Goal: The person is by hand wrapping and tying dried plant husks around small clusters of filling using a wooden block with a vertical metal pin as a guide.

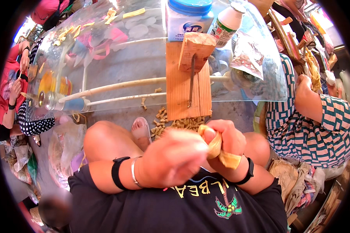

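Note:
A soft-looking yellow-tan strip [230, 160] is wrapped about the fingers of my right hand [230, 136], with one end hanging toward the wrist. That hand is closed on it, and a loop shows between its thumb and fingers. Right beside it my left hand [175, 155] is smeared by motion, its fingertips close to the strip; whether it grips the strip is hidden. Beyond my hands a wooden board [200, 105] sticks out from the glass table toward me. It carries a wood block [196, 50] and a thin metal rod [191, 83] lying lengthwise.
On the glass tabletop [132, 66] stand a blue-lidded tub [188, 19] and a white bottle [227, 25], near a silvery packet [249, 54]. Small tan knotted pieces [186, 123] are heaped on the floor below the board. People sit left [13, 89] and right [307, 128].

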Motion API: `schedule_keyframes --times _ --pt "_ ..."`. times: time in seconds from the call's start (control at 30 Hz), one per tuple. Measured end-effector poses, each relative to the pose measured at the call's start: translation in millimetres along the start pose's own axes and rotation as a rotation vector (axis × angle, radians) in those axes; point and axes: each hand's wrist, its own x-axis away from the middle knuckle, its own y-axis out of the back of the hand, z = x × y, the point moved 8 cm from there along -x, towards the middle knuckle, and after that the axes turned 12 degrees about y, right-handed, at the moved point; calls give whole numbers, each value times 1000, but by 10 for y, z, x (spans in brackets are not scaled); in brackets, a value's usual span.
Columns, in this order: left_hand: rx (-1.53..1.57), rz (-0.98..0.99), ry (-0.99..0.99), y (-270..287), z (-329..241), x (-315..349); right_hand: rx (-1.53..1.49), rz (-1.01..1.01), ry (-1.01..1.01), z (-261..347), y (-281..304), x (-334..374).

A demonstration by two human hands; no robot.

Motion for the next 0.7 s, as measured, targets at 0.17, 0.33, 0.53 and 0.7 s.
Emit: schedule_keyframes --times 0.17,0.33,0.53,0.7 --pt "186 233 170 -110 256 -153 -439 88 97 80 -68 113" --pt "171 364 93 -128 196 -93 -518 79 28 69 -153 125" --pt "74 269 188 169 383 -34 -568 562 -105 -130 -32 -60" --pt "-9 337 151 239 391 -125 -629 558 -166 -163 -62 -60"
